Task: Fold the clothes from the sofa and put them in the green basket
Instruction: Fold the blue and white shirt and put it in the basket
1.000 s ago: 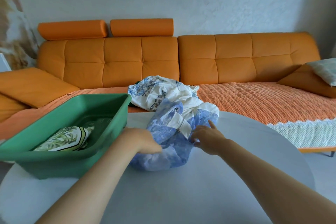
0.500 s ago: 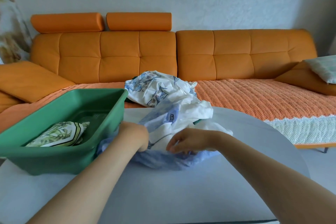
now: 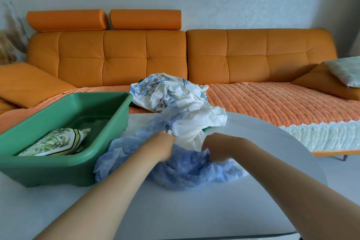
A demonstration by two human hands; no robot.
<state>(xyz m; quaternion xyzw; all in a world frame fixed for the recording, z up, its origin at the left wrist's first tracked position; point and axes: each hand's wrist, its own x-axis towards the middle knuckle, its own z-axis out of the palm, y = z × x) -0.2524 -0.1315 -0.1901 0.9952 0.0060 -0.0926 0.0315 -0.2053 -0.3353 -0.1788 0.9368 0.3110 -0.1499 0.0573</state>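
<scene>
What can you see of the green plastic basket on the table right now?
The green rectangular plastic basket stands upright and open-topped on the pale table, at its left side. Its walls are smooth and slope inward; the floor looks perforated. One folded leaf-print cloth lies inside, toward the near left. The crumpled blue sheer garment reaches its near right corner.

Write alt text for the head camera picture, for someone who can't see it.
A person's left hand and right hand grip a crumpled blue and white garment on a pale table. A green basket at the left holds one folded leafy cloth; more clothes lie on the orange sofa behind.
</scene>
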